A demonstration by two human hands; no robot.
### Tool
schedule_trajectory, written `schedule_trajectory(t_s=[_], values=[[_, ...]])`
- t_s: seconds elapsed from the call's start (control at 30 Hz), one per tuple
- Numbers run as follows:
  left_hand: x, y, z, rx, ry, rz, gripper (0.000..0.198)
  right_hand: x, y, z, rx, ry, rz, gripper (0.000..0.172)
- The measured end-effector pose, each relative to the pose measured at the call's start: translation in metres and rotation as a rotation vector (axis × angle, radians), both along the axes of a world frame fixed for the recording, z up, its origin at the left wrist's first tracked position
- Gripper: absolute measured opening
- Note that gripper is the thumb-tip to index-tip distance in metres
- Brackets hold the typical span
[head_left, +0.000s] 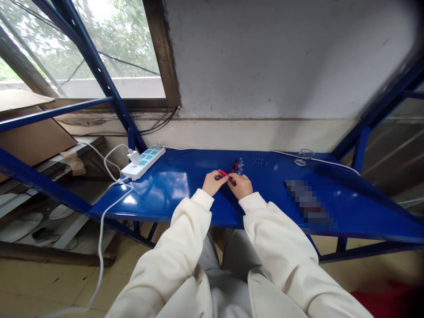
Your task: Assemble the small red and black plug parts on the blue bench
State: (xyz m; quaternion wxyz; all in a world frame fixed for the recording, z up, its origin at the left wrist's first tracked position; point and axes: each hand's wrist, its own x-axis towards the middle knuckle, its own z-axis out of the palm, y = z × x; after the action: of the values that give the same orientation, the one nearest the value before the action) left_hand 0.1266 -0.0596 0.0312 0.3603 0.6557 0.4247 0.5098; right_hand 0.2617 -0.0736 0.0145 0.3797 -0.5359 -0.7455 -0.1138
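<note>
Near the middle of the blue tabletop [172, 172], both hands meet at a small slim red piece [223, 172], tube-like in shape. My left hand [212, 183] pinches it between thumb and fingers. Closed fingertips of my right hand [241, 186] press against its near end, partly covering it. Just beyond the right hand lies a red and black piece [235, 165] of similar size. Beside that stand several small clear plastic pieces [240, 165]. What kind of parts these are is too small to make out.
A white power strip [145, 161] with a plugged-in charger lies at the back left, its cable hanging over the edge. Several tiny pieces [258, 160] sit at the back. At right are a clear cup [303, 158] and a blurred flat object [306, 203]. Blue frame posts flank the table.
</note>
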Motion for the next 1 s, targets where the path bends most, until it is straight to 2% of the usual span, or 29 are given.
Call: schedule_trajectory(t_s=[0.2,0.27,0.4,0.5,0.7,1.0], values=[[-0.014,0.004,0.013,0.13,0.245,0.011,0.013,0.001,-0.001,0.0,0.009,0.05,0.08,0.026],[-0.026,0.012,0.016,0.13,0.406,0.09,0.014,0.001,-0.001,0.0,0.014,0.066,0.078,0.028],[-0.054,0.03,0.015,0.042,0.801,0.345,0.013,0.001,-0.002,0.001,0.012,0.078,0.06,0.029],[-0.069,0.037,0.01,-0.063,0.954,0.432,0.015,0.001,-0.004,0.002,0.019,0.081,0.061,0.028],[-0.073,0.034,0.003,-0.111,1.048,0.513,0.018,0.002,-0.005,0.003,0.003,0.109,0.036,0.028],[-0.076,0.038,-0.001,-0.121,1.008,0.523,0.015,0.003,-0.004,0.003,0.029,0.183,-0.038,0.028]])
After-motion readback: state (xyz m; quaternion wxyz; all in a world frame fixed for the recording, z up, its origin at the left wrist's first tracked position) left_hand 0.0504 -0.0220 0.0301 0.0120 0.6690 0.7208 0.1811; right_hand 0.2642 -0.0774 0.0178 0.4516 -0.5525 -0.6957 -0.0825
